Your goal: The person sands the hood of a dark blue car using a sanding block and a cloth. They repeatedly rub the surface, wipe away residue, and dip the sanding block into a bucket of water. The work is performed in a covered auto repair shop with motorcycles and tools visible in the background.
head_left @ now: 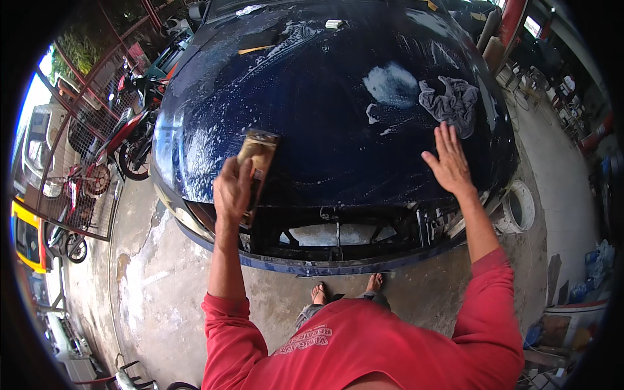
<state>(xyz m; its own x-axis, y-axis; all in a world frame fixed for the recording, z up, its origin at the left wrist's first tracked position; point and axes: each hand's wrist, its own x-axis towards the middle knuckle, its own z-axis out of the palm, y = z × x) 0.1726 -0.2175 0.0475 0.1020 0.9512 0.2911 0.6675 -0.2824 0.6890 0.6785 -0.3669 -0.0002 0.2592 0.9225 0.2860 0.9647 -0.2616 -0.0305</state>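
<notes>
A wet dark blue car hood (318, 123) spreads out before me, streaked with whitish suds. My left hand (232, 190) is closed around a long tan sanding block (260, 153) near the hood's front left edge. The block lies tilted, its near end over the front rim. On the right, my right hand (453, 164) rests on the hood with its fingers stretched out and nothing in them. Just beyond its fingertips lies a crumpled grey rag (452, 104). A pale, dull patch (390, 84) shows on the paint left of the rag.
Farther up the hood lie a dark sheet with a tan edge (256, 49) and a small white block (334, 24). Below the hood, the car's front end (338, 235) is exposed. A whitish bucket (519, 207) stands at right; red motorcycles (127, 133) are parked by the left mesh fence.
</notes>
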